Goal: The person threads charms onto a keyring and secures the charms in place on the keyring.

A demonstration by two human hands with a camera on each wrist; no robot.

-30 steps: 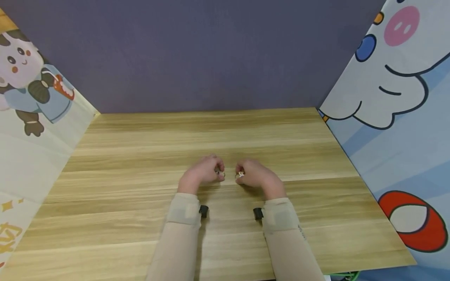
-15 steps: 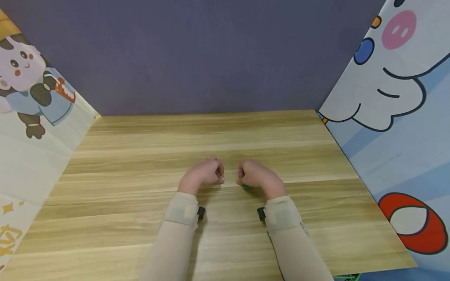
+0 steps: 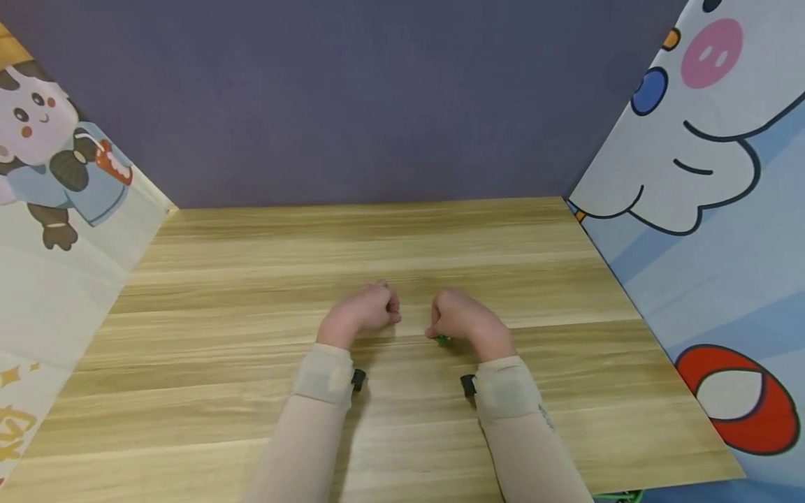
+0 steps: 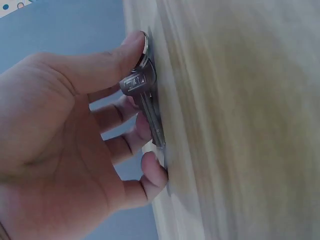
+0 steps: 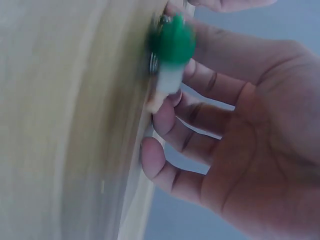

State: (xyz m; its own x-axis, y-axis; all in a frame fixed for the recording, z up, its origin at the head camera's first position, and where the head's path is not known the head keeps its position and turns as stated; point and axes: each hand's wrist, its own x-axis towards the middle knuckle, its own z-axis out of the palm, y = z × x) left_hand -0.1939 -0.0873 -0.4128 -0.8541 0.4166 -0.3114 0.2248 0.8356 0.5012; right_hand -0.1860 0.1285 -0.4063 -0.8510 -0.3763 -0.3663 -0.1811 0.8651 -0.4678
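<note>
Presently: left hand (image 3: 363,309) and right hand (image 3: 464,316) face each other, apart, at the worktop (image 3: 409,419).
Head view: each hand's fingers curl downward; a trinket (image 3: 443,340) shows green just beside the right hand, on its near side. Left wrist view: the left hand pinches a key ring (image 4: 146,48) under the thumb; the attached key (image 4: 139,82) points toward the little finger, close to the worktop. Right wrist view: the right hand pinches the trinket, green and white, beside the worktop; blur hides the exact contact point.
</note>
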